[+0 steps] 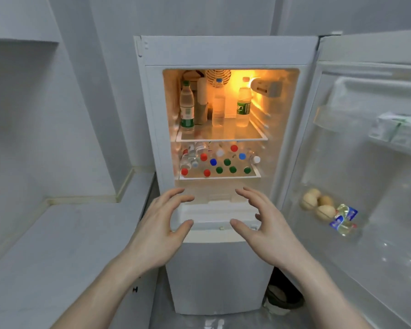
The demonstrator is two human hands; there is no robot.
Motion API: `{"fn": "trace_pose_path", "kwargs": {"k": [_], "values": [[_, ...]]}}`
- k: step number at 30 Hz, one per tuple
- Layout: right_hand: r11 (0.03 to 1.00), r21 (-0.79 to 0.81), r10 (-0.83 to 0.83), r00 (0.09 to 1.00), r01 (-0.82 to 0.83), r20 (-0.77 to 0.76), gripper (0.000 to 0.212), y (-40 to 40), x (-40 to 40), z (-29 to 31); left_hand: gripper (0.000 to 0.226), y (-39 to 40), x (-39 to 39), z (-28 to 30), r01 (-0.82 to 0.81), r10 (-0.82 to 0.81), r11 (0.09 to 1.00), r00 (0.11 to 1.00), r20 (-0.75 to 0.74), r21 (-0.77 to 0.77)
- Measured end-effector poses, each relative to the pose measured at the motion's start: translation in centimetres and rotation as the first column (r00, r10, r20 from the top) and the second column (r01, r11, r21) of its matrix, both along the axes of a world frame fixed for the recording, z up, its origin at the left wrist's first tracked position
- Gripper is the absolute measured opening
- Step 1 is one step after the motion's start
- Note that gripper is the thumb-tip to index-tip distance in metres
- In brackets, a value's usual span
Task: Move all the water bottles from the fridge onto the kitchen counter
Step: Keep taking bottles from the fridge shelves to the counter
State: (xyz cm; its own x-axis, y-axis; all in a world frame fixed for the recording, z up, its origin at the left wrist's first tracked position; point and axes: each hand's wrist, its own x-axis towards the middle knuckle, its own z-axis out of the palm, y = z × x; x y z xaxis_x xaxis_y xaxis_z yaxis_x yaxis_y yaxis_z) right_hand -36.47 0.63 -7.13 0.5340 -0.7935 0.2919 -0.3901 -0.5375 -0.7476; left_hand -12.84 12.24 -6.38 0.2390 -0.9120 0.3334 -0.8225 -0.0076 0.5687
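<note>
**Both hands reaching toward an open fridge stocked with water bottles**

I take the fridge as landmark. Its door stands swung wide to its right. My left hand and right hand hover in front of its lower compartment, just below the lower shelf; both are spread wide, fingers relaxed and slightly bent, holding nothing. The task's bottles are all inside the fridge: three upright bottles on the upper shelf, and a dense group of lying bottles on the lower shelf, caps of red, blue, green and white facing me. The kitchen counter lies to the fridge's left, and I see no bottles on it. In the door, eggs and small packets share a bin.

I judge this to be the opening reach, with no bottle yet moved. The next move calls for raising the hands to a shelf, gripping a bottle in each, and carrying them left to the counter.
</note>
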Motion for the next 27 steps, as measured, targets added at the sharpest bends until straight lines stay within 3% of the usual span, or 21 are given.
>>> {"fn": "trace_pose_path", "kwargs": {"k": [17, 27], "values": [[0.999, -0.023, 0.048, 0.995, -0.046, 0.084, 0.062, -19.5, 5.9, 2.8, 0.049, -20.9, 4.1, 3.0, -0.073, 0.071, 0.994, 0.997, -0.031, -0.085], [0.996, -0.001, -0.089, 0.987, 0.090, 0.130, 0.065, -28.3, 13.4, 3.8, 0.082, -34.7, 11.5, 2.7, -0.246, 0.234, 0.967, 0.960, -0.154, -0.064]]}}
